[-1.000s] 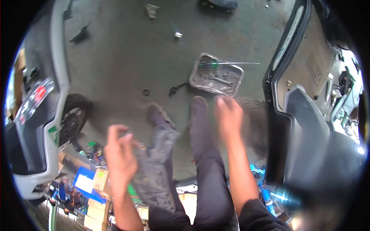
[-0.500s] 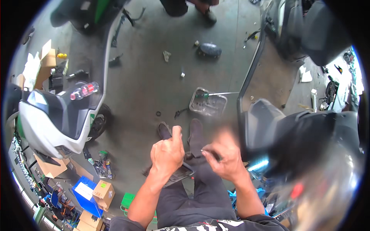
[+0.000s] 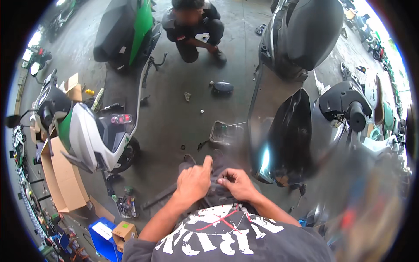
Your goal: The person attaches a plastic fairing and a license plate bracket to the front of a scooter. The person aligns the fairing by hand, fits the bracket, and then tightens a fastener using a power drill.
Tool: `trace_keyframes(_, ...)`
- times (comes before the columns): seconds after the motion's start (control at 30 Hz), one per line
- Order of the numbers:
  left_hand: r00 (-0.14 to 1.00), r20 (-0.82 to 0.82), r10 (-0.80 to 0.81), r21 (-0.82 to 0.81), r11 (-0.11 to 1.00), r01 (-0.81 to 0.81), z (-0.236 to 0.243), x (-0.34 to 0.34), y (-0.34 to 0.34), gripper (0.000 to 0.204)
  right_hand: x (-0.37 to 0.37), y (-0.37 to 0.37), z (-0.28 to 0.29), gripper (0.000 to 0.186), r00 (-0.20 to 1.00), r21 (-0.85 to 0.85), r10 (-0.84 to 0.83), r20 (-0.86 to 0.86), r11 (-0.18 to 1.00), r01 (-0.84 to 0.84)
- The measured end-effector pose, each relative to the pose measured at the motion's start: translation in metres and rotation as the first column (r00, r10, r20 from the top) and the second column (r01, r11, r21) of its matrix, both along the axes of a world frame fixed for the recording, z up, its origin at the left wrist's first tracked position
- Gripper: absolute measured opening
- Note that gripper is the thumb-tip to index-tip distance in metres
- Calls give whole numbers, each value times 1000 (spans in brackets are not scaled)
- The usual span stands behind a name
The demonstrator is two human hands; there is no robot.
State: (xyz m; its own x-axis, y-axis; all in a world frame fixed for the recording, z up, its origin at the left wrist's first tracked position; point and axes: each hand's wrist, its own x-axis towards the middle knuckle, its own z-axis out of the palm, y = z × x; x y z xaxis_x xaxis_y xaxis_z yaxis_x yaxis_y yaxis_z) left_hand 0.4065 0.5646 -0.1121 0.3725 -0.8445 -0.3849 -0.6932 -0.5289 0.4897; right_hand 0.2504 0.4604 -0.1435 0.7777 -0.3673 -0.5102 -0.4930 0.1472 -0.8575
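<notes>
Two hands of mine are close together over my legs: the left hand [image 3: 193, 181] is curled with one finger sticking out toward the far side, and the right hand [image 3: 238, 184] has its fingertips drawn together (whether either grips anything, I can't make out). A dark piece [image 3: 162, 197] lies below them, poking out left past my left forearm. Farther off, a tray [image 3: 211, 135] sits on the floor [image 3: 166, 105] between the left scooter [image 3: 81, 137] and the right scooter [image 3: 290, 131].

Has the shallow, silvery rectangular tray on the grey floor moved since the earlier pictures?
No: the silvery tray still lies right of, and slightly farther out than, the small black ring on the floor.
</notes>
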Motion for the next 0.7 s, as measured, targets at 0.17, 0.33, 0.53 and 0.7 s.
trace_keyframes(0.17, 996, -51, 68, -93, 993, -72, 8, 0, -7, 15, 8, -7, 22, 17, 996, 9, 72, 57, 997, -73)
trace_keyframes(0.33, 956, -293, 0, -98, 995, -30, 37, 19, -1, 15, 13, -9, 25, 28, 982, -176, 181, 62, 970, -168)
trace_keyframes(0.53, 936, -350, -47, -41, 999, 35, 55, 33, 5, 17, 25, -5, 37, 24, 974, -32, 106, 201, 994, -102)
trace_keyframes(0.7, 939, -345, -20, 4, 1000, 23, 45, 38, 9, 18, 24, -4, 32, 16, 946, 71, -65, 318, 996, 45)
